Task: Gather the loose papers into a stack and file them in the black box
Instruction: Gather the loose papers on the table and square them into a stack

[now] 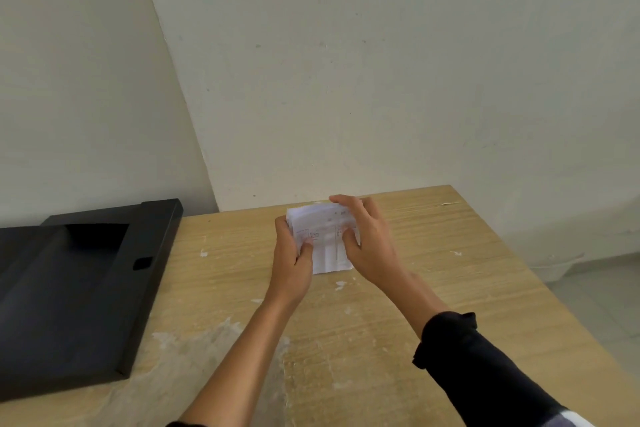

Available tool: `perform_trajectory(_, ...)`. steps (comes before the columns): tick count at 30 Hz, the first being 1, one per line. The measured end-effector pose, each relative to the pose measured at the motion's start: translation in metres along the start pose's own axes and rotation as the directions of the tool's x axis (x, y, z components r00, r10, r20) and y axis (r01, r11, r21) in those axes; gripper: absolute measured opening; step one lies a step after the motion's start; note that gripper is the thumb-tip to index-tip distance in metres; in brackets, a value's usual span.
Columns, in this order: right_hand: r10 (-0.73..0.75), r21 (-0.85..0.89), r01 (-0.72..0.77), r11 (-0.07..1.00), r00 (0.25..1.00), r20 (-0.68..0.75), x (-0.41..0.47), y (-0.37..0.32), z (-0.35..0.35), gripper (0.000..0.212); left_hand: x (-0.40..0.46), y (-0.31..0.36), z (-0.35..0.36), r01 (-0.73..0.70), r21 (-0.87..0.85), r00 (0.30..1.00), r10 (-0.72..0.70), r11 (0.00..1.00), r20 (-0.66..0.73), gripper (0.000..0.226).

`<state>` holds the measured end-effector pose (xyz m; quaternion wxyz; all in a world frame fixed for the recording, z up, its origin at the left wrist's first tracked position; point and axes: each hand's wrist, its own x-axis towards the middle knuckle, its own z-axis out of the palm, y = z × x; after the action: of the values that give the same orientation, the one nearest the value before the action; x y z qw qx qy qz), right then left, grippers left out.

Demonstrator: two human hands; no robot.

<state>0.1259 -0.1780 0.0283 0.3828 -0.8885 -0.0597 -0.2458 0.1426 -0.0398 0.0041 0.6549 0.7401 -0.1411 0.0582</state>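
Observation:
A small stack of white printed papers [325, 239] is held upright over the far middle of the wooden table [433, 270]. My left hand [292, 263] grips its left edge, thumb on the front sheet. My right hand [369, 246] clasps the right side, fingers curled over the top edge. The black box [79, 288] lies open on the table's left side, well left of my hands, its shallow inside dark and seemingly bare.
White walls meet in a corner just behind the table. The table's right edge drops to a pale floor [595, 295]. Whitish scuffs and flecks mark the wood near me. A dark sleeve [485, 374] covers my right forearm.

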Motion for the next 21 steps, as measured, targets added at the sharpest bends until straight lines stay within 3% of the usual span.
perform_trajectory(6, -0.012, -0.004, 0.012, 1.0, 1.0, 0.025, -0.001, 0.002, -0.002, 0.055, -0.002, -0.007, -0.001, -0.037, 0.059, 0.999, 0.039, 0.998, -0.027, 0.033)
perform_trajectory(10, 0.002, 0.01, -0.002, 1.0, 1.0, 0.026, -0.004, 0.003, 0.0, 0.058, -0.004, -0.007, 0.004, -0.033, 0.042, 0.998, 0.035, 0.999, -0.043, 0.018)
perform_trajectory(15, 0.129, 0.209, -0.133, 0.969, 0.991, 0.031, -0.008, 0.006, 0.003, 0.064, -0.007, -0.01, 0.008, -0.04, 0.046, 0.996, 0.044, 0.998, -0.083, 0.017)
perform_trajectory(19, 0.299, 0.361, -0.32, 0.876, 0.947, 0.113, -0.007, 0.01, 0.01, 0.032, -0.003, -0.017, 0.007, -0.007, 0.048, 0.995, 0.012, 0.999, -0.101, 0.014)
perform_trajectory(21, 0.334, 0.428, -0.355, 0.831, 0.934, 0.127, -0.007, 0.01, 0.014, 0.029, -0.002, -0.02, 0.007, 0.019, 0.049, 0.995, -0.014, 0.999, -0.096, 0.01)
